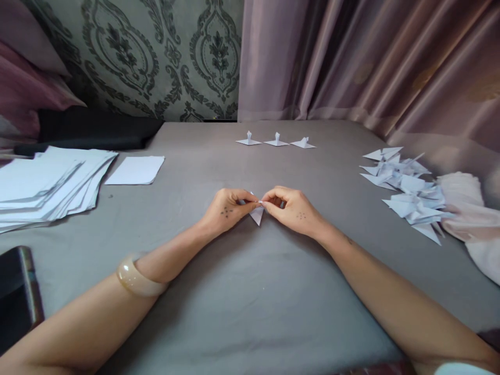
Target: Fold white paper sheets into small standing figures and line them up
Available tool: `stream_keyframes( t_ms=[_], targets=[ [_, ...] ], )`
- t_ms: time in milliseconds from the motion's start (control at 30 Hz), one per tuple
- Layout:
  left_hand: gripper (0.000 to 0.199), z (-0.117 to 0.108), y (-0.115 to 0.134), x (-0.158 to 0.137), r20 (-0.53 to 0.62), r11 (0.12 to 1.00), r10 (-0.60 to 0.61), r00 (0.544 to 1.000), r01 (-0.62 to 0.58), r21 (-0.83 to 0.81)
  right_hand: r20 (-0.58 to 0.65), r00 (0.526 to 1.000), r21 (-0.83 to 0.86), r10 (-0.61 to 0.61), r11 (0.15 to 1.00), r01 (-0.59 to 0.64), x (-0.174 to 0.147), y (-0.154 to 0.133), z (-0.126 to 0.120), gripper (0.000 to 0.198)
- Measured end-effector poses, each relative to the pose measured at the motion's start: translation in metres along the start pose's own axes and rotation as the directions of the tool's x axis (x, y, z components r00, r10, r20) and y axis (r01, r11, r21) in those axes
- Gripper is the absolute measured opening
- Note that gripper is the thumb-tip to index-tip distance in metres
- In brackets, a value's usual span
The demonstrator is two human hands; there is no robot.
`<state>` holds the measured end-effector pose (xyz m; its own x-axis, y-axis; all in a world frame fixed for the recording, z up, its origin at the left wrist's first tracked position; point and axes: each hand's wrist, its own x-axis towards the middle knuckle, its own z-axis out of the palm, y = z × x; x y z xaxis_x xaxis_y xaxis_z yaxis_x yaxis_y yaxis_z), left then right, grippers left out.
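A small folded white paper point(257, 215) is held between my two hands over the middle of the grey table. Its pointed tip faces down toward me, and my fingers cover most of the rest. My left hand point(230, 209) pinches it from the left with thumb and forefinger. From the right, my right hand point(294, 209) pinches a small part of the same paper, its fingertips almost touching those of the left. What fold lies under the fingertips is too small to make out.
Three folded paper pieces point(277, 139) stand in a row at the back. Paper cranes point(416, 192) are heaped at right beside a pale cloth point(464, 208). At left lie large paper sheets point(58, 179), a stack of small sheets point(136, 170) and a phone point(17, 297) nearer me.
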<state>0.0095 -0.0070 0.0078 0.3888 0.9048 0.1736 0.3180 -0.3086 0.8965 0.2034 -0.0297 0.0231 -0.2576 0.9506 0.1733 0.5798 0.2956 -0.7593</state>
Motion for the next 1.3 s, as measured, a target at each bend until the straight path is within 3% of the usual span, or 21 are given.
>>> stream_keyframes(
  t_ms=[433, 700, 800, 933, 1033, 1100, 1167, 1300],
  targets=[
    [0.014, 0.000, 0.001, -0.001, 0.013, 0.999, 0.022, 1.000, -0.023, 0.023, 0.031, 0.990, -0.061, -0.138, 0.988, 0.139, 0.001, 0.003, 0.000, 0.008],
    [0.020, -0.001, 0.003, -0.001, 0.008, 0.980, 0.011, 1.000, -0.013, 0.196, 0.008, 0.979, -0.115, -0.203, 0.973, 0.202, 0.001, 0.006, 0.003, 0.012],
    [0.023, -0.003, 0.003, 0.000, 0.015, 0.937, 0.033, 0.999, -0.036, 0.346, -0.052, 0.974, -0.089, -0.221, 0.972, 0.216, 0.001, 0.009, 0.005, 0.015],
    [0.010, -0.004, 0.001, 0.001, 0.043, 0.896, 0.060, 0.997, -0.073, 0.439, -0.214, 0.960, -0.093, -0.182, 0.982, 0.165, 0.000, 0.012, 0.007, 0.019],
    [0.013, -0.004, -0.001, 0.001, -0.019, 0.873, 0.073, 0.997, -0.055, 0.485, -0.315, 0.940, -0.111, -0.132, 0.989, 0.101, -0.003, 0.010, 0.008, 0.014],
    [0.016, -0.004, -0.002, 0.000, -0.080, 0.839, 0.099, 0.992, -0.040, 0.542, -0.281, 0.953, -0.142, -0.110, 0.987, 0.072, -0.005, 0.007, 0.010, 0.008],
    [0.023, -0.003, 0.000, 0.000, -0.106, 0.822, 0.110, 0.988, -0.031, 0.569, -0.163, 0.982, -0.193, -0.095, 0.979, 0.063, -0.008, 0.004, 0.012, 0.007],
    [0.022, -0.002, 0.009, -0.002, -0.129, 0.850, 0.047, 0.991, 0.028, 0.526, -0.004, 0.998, -0.268, -0.070, 0.961, 0.066, -0.011, 0.002, 0.015, 0.014]
  ],
)
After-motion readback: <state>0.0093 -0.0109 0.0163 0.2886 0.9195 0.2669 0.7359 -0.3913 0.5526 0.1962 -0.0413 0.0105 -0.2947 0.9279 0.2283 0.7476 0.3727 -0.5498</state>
